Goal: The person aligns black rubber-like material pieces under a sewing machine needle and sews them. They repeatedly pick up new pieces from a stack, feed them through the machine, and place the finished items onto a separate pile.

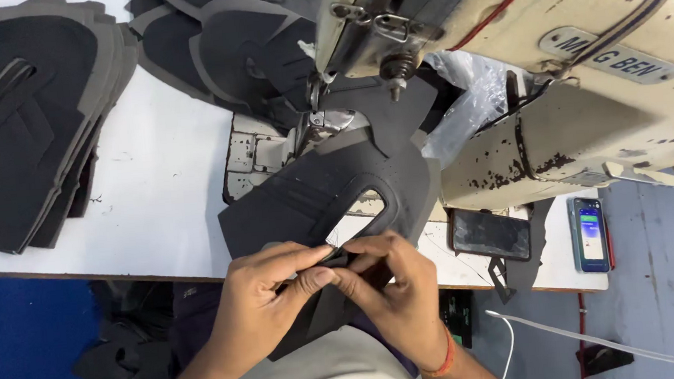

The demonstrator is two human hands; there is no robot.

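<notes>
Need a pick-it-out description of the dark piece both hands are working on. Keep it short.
Start at the cream sewing machine on the white table. Just in front of its needle, a dark fabric piece hangs over the table's near edge, pinched by the left hand and right hand. Unlike the stacked pieces at far left, it lies alone and has an elongated cut-out.

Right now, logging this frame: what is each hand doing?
Left hand: pinched shut on the dark cut piece.
Right hand: pinched shut on the same piece.
</notes>
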